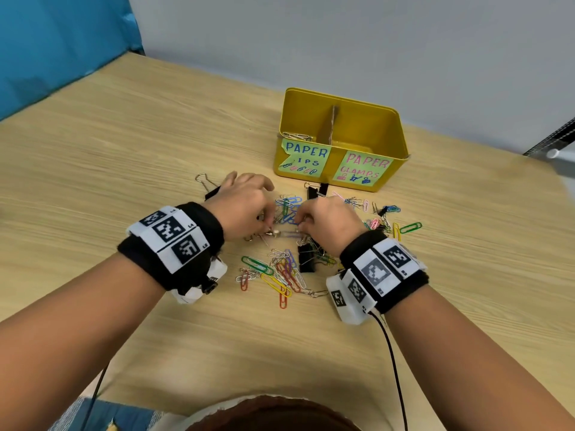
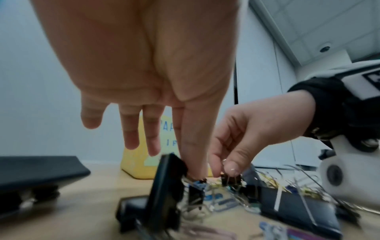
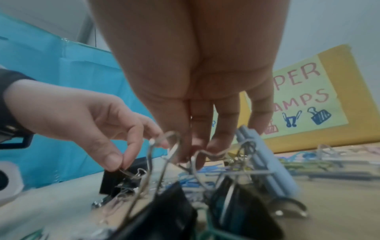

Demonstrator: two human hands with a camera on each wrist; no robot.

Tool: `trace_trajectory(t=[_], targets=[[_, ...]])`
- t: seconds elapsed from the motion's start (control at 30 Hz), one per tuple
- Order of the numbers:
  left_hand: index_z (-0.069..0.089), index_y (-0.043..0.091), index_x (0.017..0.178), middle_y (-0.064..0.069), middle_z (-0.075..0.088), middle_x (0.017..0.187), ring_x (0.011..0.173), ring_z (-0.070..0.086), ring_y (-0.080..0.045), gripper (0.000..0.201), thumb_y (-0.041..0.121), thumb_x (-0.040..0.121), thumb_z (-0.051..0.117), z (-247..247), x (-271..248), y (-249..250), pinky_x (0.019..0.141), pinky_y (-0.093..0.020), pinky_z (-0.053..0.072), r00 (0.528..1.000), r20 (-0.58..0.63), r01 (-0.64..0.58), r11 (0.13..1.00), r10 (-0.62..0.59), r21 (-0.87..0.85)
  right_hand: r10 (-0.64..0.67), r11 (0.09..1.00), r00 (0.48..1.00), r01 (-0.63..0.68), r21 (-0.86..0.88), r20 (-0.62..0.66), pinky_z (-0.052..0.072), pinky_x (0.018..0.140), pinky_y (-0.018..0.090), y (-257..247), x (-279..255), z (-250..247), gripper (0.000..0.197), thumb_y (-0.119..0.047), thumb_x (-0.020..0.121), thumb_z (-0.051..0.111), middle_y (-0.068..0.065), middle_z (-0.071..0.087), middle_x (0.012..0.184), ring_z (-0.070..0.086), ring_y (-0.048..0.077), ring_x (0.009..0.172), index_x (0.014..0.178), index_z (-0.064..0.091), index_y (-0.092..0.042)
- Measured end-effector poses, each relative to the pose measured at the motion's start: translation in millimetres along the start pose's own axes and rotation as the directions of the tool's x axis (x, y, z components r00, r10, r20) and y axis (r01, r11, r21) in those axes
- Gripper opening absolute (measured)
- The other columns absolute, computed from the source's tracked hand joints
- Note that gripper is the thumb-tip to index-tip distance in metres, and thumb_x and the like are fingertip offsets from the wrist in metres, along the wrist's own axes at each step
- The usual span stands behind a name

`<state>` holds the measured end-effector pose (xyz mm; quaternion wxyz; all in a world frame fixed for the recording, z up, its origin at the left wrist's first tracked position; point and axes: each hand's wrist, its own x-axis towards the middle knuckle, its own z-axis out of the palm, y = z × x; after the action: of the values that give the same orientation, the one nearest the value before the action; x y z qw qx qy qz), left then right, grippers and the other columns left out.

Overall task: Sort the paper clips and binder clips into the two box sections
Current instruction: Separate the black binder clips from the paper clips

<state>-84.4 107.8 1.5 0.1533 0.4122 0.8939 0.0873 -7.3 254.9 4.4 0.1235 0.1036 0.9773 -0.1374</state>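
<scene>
A yellow tin box point(image 1: 401, 132) with a cardboard divider point(image 1: 331, 122) stands at the back; its left section is labelled paper clips, its right paper clamps. A few silver paper clips point(image 1: 295, 135) lie in the left section. In front of it, coloured paper clips point(image 1: 280, 275) and black binder clips point(image 1: 306, 259) lie mixed in a pile. My left hand point(image 1: 267, 227) pinches the wire handle of a black binder clip point(image 3: 115, 180) between thumb and forefinger. My right hand point(image 1: 298, 223) pinches a small black binder clip point(image 2: 230, 178). What links the two clips is blurred.
A larger binder clip point(image 1: 211, 189) lies just left of my left hand, two more point(image 1: 317, 191) sit at the foot of the box. Loose clips point(image 1: 407, 228) spread to the right. A blue panel point(image 1: 62, 42) and a grey wall border the wooden table point(image 1: 124, 150).
</scene>
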Motion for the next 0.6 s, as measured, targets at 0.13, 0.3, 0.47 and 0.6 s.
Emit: trace_trajectory(t=[0.13, 0.3, 0.47, 0.6], targets=[[0.068, 0.027, 0.101, -0.001, 0.046, 0.131, 0.125, 0.036, -0.023, 0.02, 0.027, 0.081, 0.066, -10.4, -1.8, -16.9, 0.107, -0.04, 0.025, 0.994, -0.075, 0.083, 0.996, -0.086, -0.034, -0.017, 0.967, 0.986, 0.058, 0.247, -0.166, 0.048, 0.084, 0.028, -6.7, 5.0, -6.7, 0.018, -0.009, 0.089, 0.053, 0.011, 0.071, 0.099, 0.063, 0.025, 0.093, 0.099, 0.068, -0.011], [0.066, 0.029, 0.107, 0.0, 0.046, 0.126, 0.12, 0.036, -0.023, 0.032, 0.037, 0.076, 0.069, -10.3, -4.8, -25.7, 0.101, -0.038, 0.028, 0.989, -0.051, 0.145, 0.988, -0.142, 0.056, -0.058, 0.937, 0.978, 0.122, 0.328, -0.2, 0.042, 0.096, 0.026, -15.5, 5.4, -6.5, 0.037, -0.01, 0.089, 0.057, 0.007, 0.059, 0.126, 0.058, 0.02, 0.108, 0.125, 0.056, -0.02], [0.064, 0.027, 0.107, 0.0, 0.04, 0.133, 0.127, 0.031, -0.023, 0.048, 0.054, 0.068, 0.07, -2.7, -7.5, -19.8, 0.108, -0.042, 0.023, 0.989, -0.021, 0.145, 0.985, -0.143, 0.096, -0.106, 0.987, 0.994, 0.102, 0.127, 0.027, 0.049, 0.094, 0.033, -15.8, 9.1, 5.4, 0.027, -0.015, 0.087, 0.057, 0.008, 0.065, 0.116, 0.06, 0.023, 0.107, 0.113, 0.064, -0.017], [0.065, 0.026, 0.106, -0.002, 0.037, 0.139, 0.134, 0.024, -0.025, 0.044, 0.051, 0.07, 0.07, -2.7, -5.7, -17.3, 0.116, -0.051, 0.01, 0.99, 0.028, 0.135, 0.976, -0.142, 0.169, -0.179, 0.971, 0.974, 0.152, 0.185, 0.138, 0.041, 0.098, 0.024, -15.9, 6.5, 7.7, 0.038, -0.007, 0.091, 0.047, 0.003, 0.064, 0.126, 0.057, 0.02, 0.117, 0.123, 0.061, -0.021]])
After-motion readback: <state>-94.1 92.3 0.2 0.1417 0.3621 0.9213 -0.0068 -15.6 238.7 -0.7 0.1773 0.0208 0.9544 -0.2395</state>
